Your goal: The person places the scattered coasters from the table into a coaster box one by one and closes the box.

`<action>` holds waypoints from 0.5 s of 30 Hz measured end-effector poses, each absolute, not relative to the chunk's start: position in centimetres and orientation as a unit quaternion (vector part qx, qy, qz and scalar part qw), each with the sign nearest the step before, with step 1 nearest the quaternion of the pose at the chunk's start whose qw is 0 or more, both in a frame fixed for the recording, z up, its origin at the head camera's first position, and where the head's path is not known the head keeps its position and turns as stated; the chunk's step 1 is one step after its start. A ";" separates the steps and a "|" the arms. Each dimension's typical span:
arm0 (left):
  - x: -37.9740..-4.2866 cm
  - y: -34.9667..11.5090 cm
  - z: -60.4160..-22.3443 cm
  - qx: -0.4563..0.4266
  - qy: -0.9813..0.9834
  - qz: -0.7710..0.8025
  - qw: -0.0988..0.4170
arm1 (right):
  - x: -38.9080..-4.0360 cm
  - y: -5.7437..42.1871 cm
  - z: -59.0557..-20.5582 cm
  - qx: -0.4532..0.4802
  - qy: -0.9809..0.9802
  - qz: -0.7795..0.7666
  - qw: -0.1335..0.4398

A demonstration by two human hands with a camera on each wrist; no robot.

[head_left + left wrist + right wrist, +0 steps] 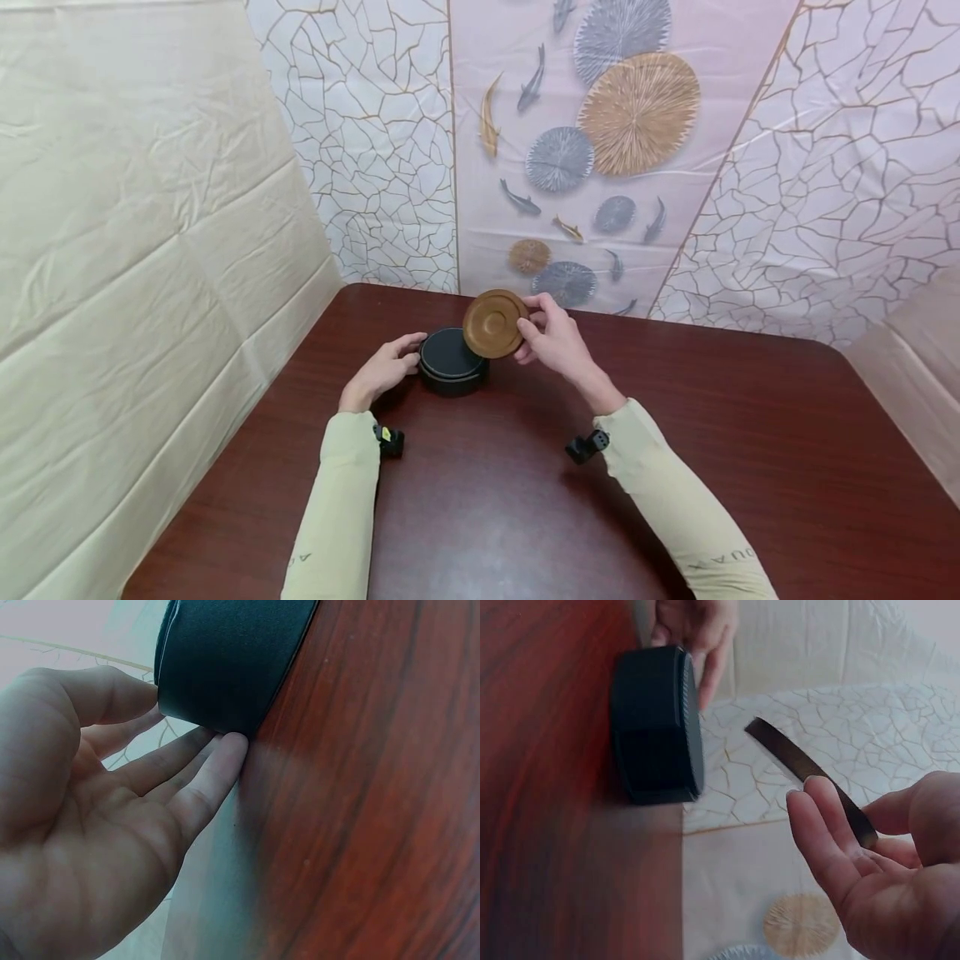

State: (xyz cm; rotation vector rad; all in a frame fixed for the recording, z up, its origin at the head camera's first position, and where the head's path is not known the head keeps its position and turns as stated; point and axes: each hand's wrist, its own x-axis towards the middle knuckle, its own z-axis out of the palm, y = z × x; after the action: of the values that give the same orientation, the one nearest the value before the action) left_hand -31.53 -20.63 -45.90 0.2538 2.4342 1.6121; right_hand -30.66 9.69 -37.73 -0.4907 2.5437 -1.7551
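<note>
My right hand [557, 340] pinches a round brown coaster [491, 325] by its right edge, thumb on the near face. The coaster is tilted up, its ringed face towards me. In the right wrist view the coaster [802, 766] appears edge-on, apart from the holder. Just below and left of it, a black round coaster holder [453, 385] stands on the table, a dark disc lying in its top. My left hand [384, 367] is at the holder's left side. In the left wrist view its extended fingers and thumb touch the holder's wall [225, 667].
The dark red wooden table [480, 508] spreads out in front and to the right. A patterned cloth backdrop [390, 167] hangs behind its far edge, and a plain cream cloth [150, 250] hangs along the left. Small black cameras sit on both wrists.
</note>
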 end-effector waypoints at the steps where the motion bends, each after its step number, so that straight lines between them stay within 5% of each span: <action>1: -31.5 -20.6 -45.9 0.086 0.826 0.546 0.105 | -30.7 9.3 -38.0 -0.154 0.805 -0.572 0.008; 15: -31.5 -20.6 -45.9 0.090 0.823 0.552 0.104 | -31.1 5.5 -40.1 -0.125 0.762 -0.634 0.041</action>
State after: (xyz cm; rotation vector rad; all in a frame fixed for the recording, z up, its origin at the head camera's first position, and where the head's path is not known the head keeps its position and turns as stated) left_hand -31.53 -20.64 -45.92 0.2661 2.4256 1.6265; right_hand -31.06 5.49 -40.10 -0.3823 2.3325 -1.9417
